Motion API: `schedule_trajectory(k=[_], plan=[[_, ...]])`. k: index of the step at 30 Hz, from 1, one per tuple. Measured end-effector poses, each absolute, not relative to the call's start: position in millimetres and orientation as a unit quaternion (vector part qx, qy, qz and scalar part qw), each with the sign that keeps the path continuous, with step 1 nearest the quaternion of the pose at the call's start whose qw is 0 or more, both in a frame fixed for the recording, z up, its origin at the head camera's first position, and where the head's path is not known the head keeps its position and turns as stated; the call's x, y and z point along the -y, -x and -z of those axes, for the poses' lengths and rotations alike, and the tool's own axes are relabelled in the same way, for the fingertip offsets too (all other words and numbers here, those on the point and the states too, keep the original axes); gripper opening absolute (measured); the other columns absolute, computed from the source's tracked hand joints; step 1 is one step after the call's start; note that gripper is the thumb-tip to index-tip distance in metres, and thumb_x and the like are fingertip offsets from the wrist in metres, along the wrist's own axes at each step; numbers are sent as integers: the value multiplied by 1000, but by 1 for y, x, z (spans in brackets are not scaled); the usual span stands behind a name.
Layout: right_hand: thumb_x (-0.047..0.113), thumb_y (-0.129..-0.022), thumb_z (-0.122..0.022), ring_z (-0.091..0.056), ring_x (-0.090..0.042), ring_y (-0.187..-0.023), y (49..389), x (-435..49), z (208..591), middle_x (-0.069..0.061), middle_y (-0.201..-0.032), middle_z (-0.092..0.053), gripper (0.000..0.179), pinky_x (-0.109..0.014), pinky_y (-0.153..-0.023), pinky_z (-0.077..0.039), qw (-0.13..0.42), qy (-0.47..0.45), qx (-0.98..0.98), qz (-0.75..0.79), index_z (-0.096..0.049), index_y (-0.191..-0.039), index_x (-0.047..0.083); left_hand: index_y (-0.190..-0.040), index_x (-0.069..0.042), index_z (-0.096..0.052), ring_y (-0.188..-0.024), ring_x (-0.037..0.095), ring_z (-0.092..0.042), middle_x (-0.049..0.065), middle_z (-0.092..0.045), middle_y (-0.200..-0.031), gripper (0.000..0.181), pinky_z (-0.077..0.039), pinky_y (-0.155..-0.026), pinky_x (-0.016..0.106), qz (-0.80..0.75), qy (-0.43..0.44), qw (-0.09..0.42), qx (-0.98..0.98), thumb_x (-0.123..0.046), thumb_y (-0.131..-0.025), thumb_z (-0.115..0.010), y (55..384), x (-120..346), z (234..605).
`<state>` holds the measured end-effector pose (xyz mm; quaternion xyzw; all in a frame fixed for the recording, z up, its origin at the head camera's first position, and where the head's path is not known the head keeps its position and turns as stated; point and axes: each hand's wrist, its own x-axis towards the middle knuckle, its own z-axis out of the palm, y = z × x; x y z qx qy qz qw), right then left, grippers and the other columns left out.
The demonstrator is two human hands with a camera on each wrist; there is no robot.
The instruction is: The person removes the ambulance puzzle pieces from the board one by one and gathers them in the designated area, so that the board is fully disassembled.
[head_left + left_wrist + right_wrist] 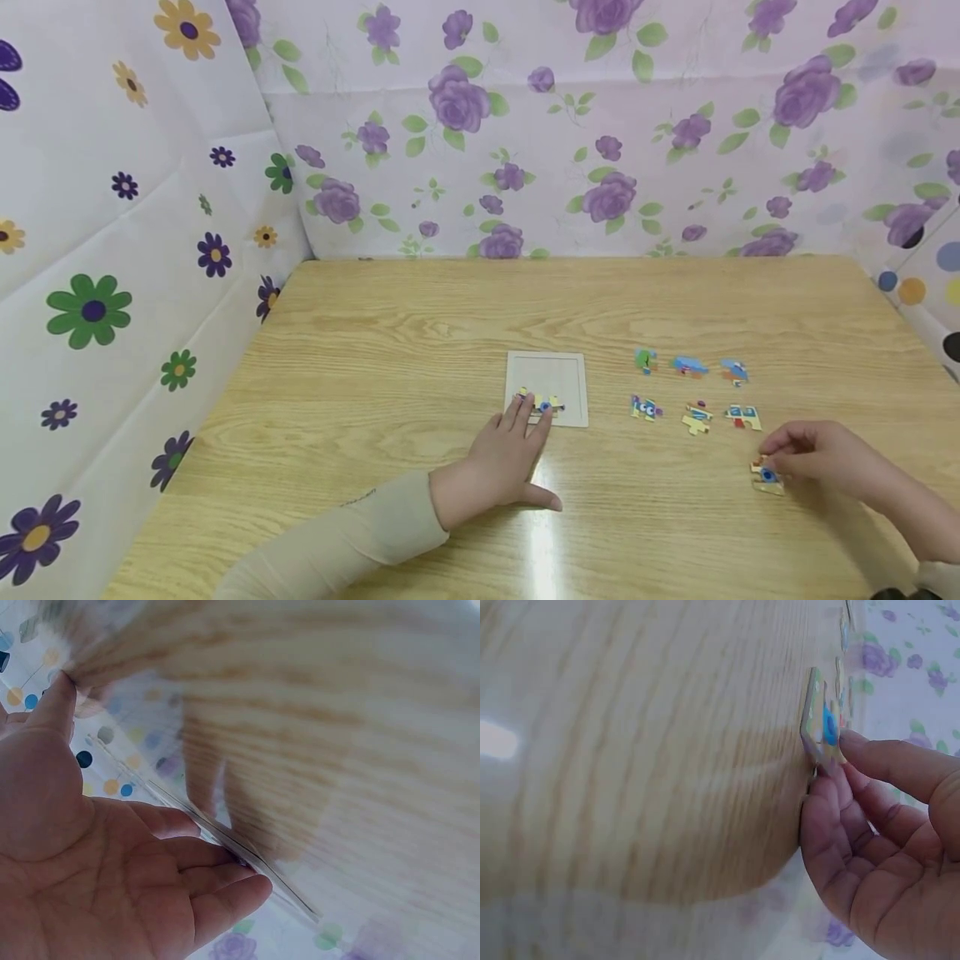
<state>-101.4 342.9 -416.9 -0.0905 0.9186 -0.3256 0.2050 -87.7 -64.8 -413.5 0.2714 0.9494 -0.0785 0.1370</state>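
Note:
A square wooden puzzle tray (547,371) lies on the table with a few joined puzzle pieces (555,406) along its near edge. My left hand (506,467) rests its outstretched fingertips on those pieces, the thumb spread towards the right. In the left wrist view the fingers (225,889) are straight at the tray's thin edge (247,855). My right hand (832,462) pinches a puzzle piece (767,477) with a blue round mark between thumb and fingers. The right wrist view shows this piece (830,724) tilted up off the table, its lower part covered by the fingertips.
Several loose puzzle pieces lie right of the tray in two rows, among them a green-and-blue one (646,360), one with eyes (645,408), a yellow one (697,419) and one with windows (742,416). Flowered cloth (547,167) hangs behind the wooden table (420,308).

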Motion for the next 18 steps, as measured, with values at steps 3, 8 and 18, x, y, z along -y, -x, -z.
schedule_trajectory(k=[3,8,18], plan=[[16,-90,-64,-51,3,-71,103,-340,414,2,-86,-65,17,-21,-61,-46,181,98,-934,293,-68,-99,3,-154,-14,-15,-145,31,-16,18,-13,-158,113,-33,-112,39,78,-271,136,-950,-83,-71,-48,88,65,414],[20,-91,-63,-51,3,-71,107,-329,408,-1,-89,-66,16,-21,-60,-46,156,102,-945,269,-69,-98,6,-154,-14,-15,-145,32,-16,19,-12,-158,112,-32,-112,39,72,-271,138,-950,-82,-71,-48,89,66,414],[26,-93,-61,-55,7,-77,115,-286,383,1,-93,-68,17,-23,-63,-49,106,151,-943,277,-69,-99,12,-154,-16,-14,-146,31,-14,18,-11,-158,112,-32,-112,39,74,-268,139,-950,-83,-72,-48,88,67,413]])
